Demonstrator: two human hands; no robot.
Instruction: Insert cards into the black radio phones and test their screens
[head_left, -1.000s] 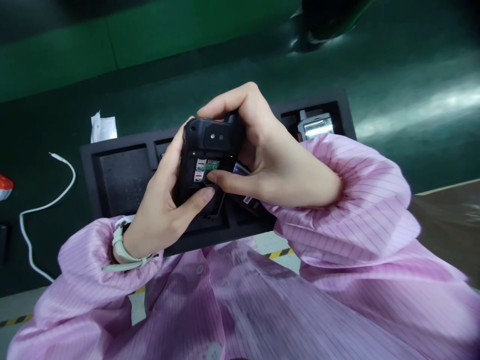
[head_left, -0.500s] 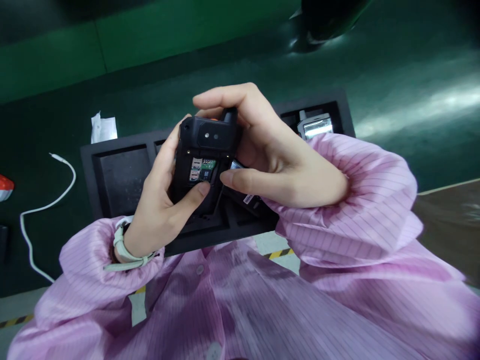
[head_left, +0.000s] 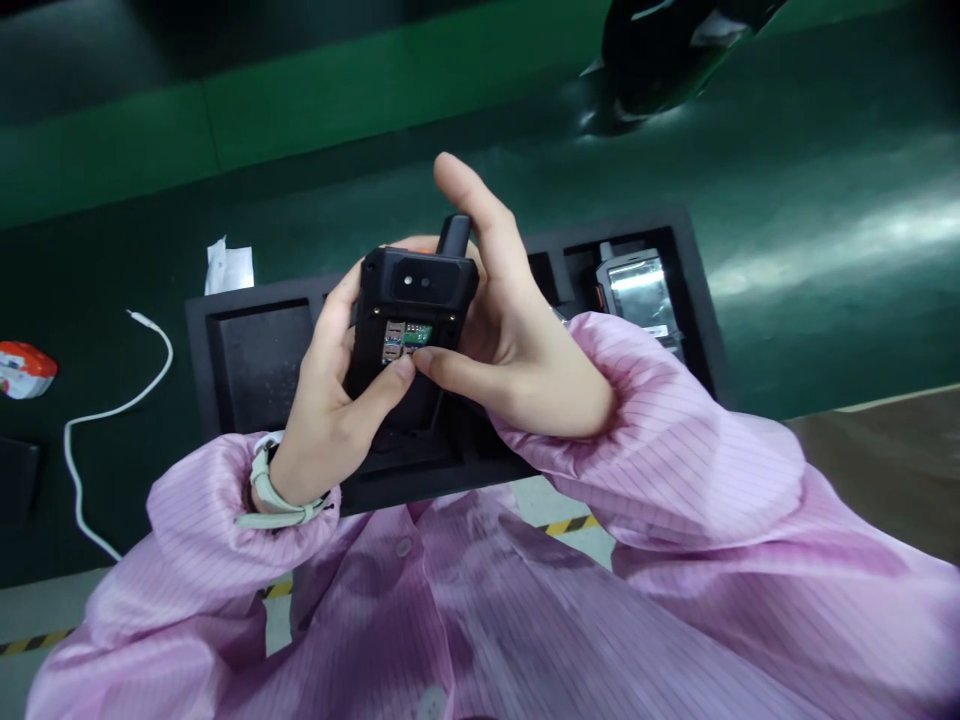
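Note:
A black handheld radio phone (head_left: pixel 424 283) with a stubby antenna is held up between both my hands, its back towards me. The battery bay lies uncovered, showing metal card slots (head_left: pixel 393 342) and a bit of green circuit board. My left hand (head_left: pixel 334 400) grips the left side, thumb tip at the lower edge of the slots. My right hand (head_left: pixel 510 330) is wrapped about the right side, its thumb pressed on the bay beside the left thumb, while one finger points up past the antenna. Fingers behind the device are hidden.
Beneath my hands lies a black compartment tray (head_left: pixel 259 300). A second handheld device (head_left: pixel 637 290), screen up, sits in its right compartment. To the left are a white cable (head_left: pixel 120 410), a red-and-white object (head_left: pixel 26 368) and a white packet (head_left: pixel 229 268). A dark glossy object (head_left: pixel 667 60) stands at the back.
My right thumb has moved left onto the card-slot area, meeting the left thumb. A right finger has lifted up off the device's top. The view has shifted slightly.

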